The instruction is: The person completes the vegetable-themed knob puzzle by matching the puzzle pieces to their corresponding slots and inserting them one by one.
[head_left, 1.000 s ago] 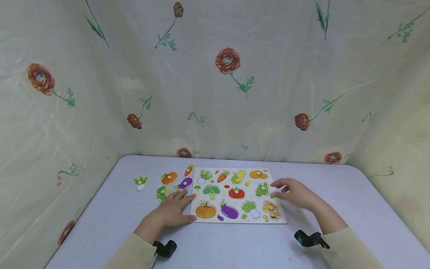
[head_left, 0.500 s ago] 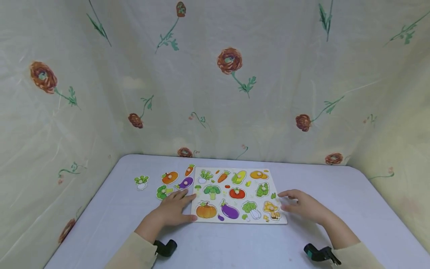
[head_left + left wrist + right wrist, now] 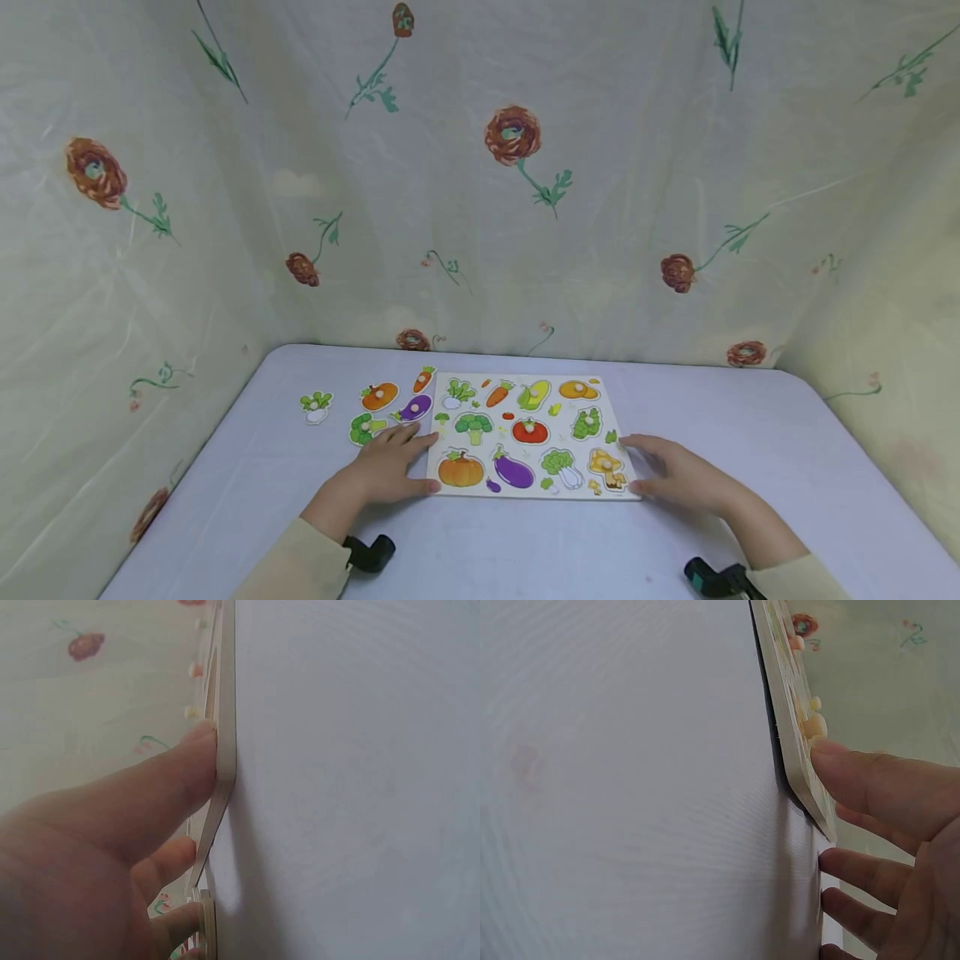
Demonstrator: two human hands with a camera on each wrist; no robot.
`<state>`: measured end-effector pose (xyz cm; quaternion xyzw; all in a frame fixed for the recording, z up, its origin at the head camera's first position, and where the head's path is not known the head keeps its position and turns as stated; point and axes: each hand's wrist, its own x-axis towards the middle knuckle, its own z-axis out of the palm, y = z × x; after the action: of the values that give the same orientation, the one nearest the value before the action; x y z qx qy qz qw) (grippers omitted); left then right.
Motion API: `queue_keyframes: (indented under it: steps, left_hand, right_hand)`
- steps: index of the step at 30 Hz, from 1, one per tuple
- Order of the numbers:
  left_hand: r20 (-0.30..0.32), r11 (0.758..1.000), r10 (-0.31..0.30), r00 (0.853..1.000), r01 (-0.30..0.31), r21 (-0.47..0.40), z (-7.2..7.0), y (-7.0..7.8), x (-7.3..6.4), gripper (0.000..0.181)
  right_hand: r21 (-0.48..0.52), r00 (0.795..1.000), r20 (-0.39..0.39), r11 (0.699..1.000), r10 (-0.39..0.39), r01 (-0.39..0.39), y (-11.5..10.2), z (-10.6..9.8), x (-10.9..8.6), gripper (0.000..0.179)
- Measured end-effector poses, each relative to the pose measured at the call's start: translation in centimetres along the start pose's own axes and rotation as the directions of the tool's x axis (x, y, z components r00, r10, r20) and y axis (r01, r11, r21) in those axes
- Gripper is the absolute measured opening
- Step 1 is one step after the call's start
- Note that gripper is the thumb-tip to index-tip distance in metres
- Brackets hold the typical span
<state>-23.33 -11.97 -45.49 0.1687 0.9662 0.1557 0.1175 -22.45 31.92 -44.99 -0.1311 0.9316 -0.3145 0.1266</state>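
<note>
A white vegetable peg puzzle board (image 3: 561, 435) lies flat on the table. My left hand (image 3: 386, 467) touches its left edge with fingers spread, the thumb at the near left corner. In the left wrist view the thumb (image 3: 161, 784) presses against the board's edge (image 3: 227, 712). My right hand (image 3: 678, 475) is at the right edge, its thumb at the near right corner. In the right wrist view that thumb (image 3: 870, 776) meets the board's top, and the other fingers reach past the edge. Knobbed corn (image 3: 534, 396), tomato (image 3: 530, 431) and mushroom (image 3: 607, 468) pieces sit in the board.
Left of the board lie loose pumpkin (image 3: 379, 397), carrot (image 3: 423, 380), eggplant (image 3: 413, 408) and broccoli (image 3: 364, 429) pieces, the broccoli beside my left fingertips. A turnip piece (image 3: 316, 407) lies farther left. Behind the white table (image 3: 525, 550) hangs a flowered curtain (image 3: 600, 208).
My right hand has moved from over the board's right side, back toward me and outward, and its thumb has come down at the near right corner. My left hand has stayed put.
</note>
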Motion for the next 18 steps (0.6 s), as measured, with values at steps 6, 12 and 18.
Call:
queue_keyframes:
  steps: [6,12,18]
  left_hand:
    - [0.01,1.0,0.005,1.0,-0.005,-0.009,-0.01,0.02,-0.27,0.08]
    - [0.017,1.0,0.006,1.0,-0.005,-0.02,0.41,-0.23,-0.24,0.082]
    - [-0.007,1.0,-0.001,1.0,0.001,-0.009,0.8,-0.87,0.54,0.082]
  right_hand:
    - [0.021,0.999,0.008,0.999,-0.037,0.037,0.43,0.35,-0.34,0.073]
    - [-0.028,0.998,0.011,0.997,-0.068,0.068,0.69,0.59,-0.73,0.07]
    - [-0.062,0.997,0.003,0.995,-0.081,0.081,0.31,0.27,-0.71,0.069]
